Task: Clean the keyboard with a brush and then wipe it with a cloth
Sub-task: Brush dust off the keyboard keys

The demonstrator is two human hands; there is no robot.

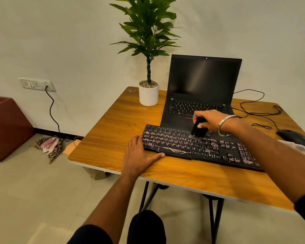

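Right hand gripping brush on keyboard, left hand flat beside; laptop behind.

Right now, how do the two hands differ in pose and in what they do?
The left hand lies open at the keyboard's left end, thumb along its front edge; the right hand grips a brush. The left holds no tool; the right sets the bristles on the upper key rows. The right wrist wears a bangle; the left is bare. Both are at the keyboard.
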